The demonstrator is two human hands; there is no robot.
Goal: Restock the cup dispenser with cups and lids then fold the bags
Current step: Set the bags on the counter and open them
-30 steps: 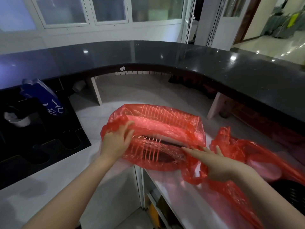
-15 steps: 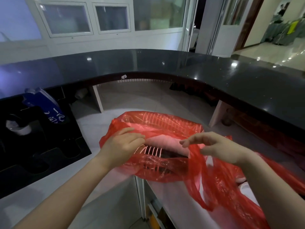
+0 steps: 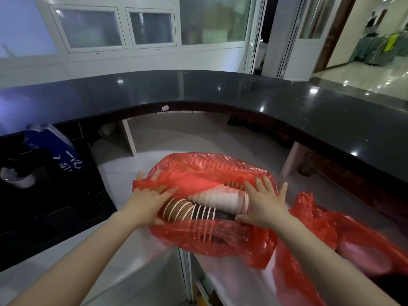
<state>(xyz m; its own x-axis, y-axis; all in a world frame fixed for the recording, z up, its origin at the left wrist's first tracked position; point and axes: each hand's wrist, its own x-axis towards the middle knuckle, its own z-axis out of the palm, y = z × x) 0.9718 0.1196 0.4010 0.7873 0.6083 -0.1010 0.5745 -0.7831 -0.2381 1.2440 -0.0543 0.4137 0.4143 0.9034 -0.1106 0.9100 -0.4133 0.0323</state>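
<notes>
On pale counter: crinkled red plastic bag spread open by left hand and right hand (fingers straight, splayed, pressing film), exposing nested ribbed paper cups.

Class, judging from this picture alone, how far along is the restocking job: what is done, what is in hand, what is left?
Done: the red bag is opened, baring stacks of cups. In hand: the left hand and right hand spread the bag's mouth around the stacks; no cup is lifted out yet. Left: loading the black dispenser, adding lids, and folding this bag and the second red bag, which lies crumpled.
</notes>
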